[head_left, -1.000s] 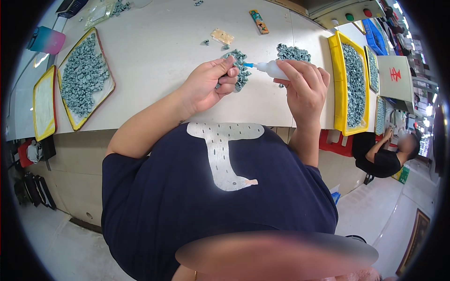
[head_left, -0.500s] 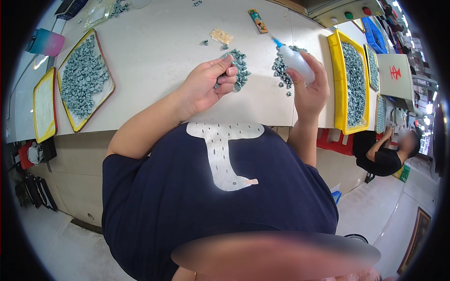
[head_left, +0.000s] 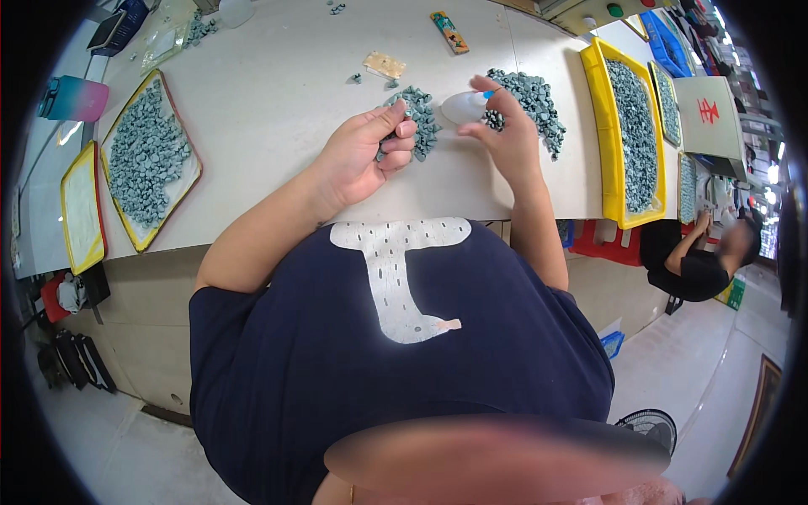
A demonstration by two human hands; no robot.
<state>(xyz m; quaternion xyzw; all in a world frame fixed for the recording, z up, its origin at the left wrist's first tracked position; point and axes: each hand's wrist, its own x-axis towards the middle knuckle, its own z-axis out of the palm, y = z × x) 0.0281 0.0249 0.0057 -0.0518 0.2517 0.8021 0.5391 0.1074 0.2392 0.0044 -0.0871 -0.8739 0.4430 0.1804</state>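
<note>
Main change is on the right. White bottle [head_left: 463, 108], upper middle of frame: half a second ago upright-ish in the right hand [head_left: 507, 124], blue nozzle up and away; now tipped over, body toward frame left, nozzle back among the fingers. The grip has loosened: thumb and forefinger spread apart around the nozzle end. Cannot tell if a finger bears on the bottle, or if the bottle rests on the table [head_left: 278, 93].

Left hand [head_left: 368, 154] keeps its place at the edge of the nearer heap of grey-green pieces [head_left: 423, 126], thumb pressed to curled fingers; what lies between, cannot tell. Hands apart, bottle between them. Second heap [head_left: 539, 105] lies beyond the right hand.

My reading: a pause in dispensing, bottle perhaps being put aside, pieces now the main concern.
</note>
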